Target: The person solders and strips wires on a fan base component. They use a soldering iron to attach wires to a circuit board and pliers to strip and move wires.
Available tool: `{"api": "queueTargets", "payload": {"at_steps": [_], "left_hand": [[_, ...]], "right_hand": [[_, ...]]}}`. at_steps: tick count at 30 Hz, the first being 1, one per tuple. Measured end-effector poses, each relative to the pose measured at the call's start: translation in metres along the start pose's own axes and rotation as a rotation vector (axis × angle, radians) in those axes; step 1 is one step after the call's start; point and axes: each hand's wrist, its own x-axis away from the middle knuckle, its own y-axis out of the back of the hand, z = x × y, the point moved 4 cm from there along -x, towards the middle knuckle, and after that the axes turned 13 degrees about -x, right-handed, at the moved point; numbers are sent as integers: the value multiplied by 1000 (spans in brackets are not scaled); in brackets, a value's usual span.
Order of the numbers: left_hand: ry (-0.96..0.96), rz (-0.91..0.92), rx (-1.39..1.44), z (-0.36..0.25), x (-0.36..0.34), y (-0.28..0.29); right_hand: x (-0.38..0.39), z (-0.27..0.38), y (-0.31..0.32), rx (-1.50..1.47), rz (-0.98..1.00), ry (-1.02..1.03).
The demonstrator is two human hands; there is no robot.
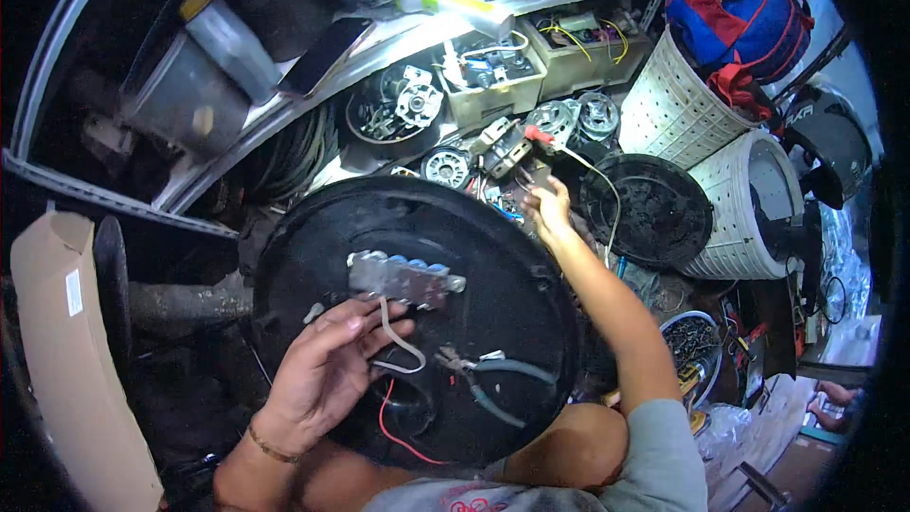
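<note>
A round black lid-like surface (pixel 512 322) lies before me, a row of joined blue cylindrical cells (pixel 403 280) with a grey side resting on it. My left hand (pixel 332 360) pinches a whitish wire (pixel 408 353) just below the cells. A thin red wire (pixel 393 422) trails down near that hand. To its right lie pliers (pixel 488 384) with teal handles, jaws toward the cells. Past the far right rim, my right hand (pixel 550 210) has its fingers curled together by small metal parts; what they hold is unclear. Beside them sits a red clip (pixel 538 136) on a pale cable.
Motor-like metal parts (pixel 445 168) and a bowl of parts (pixel 396 104) lie beyond. A lit flashlight (pixel 460 8) rests on the shelf (pixel 351 62). White perforated baskets (pixel 678 100) and a dark round tray (pixel 649 213) stand right; a cardboard box (pixel 81 351) stands left.
</note>
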Motion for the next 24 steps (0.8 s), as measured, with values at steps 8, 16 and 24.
{"api": "queueTargets", "payload": {"at_steps": [8, 16, 24], "left_hand": [[-85, 221, -29, 26, -10, -16], [-77, 191, -57, 40, -10, -22], [-177, 47, -129, 43, -10, -39]], "right_hand": [[233, 227, -122, 778, 365, 869], [350, 175, -196, 1369, 1130, 952], [343, 156, -205, 1520, 1116, 1122]]}}
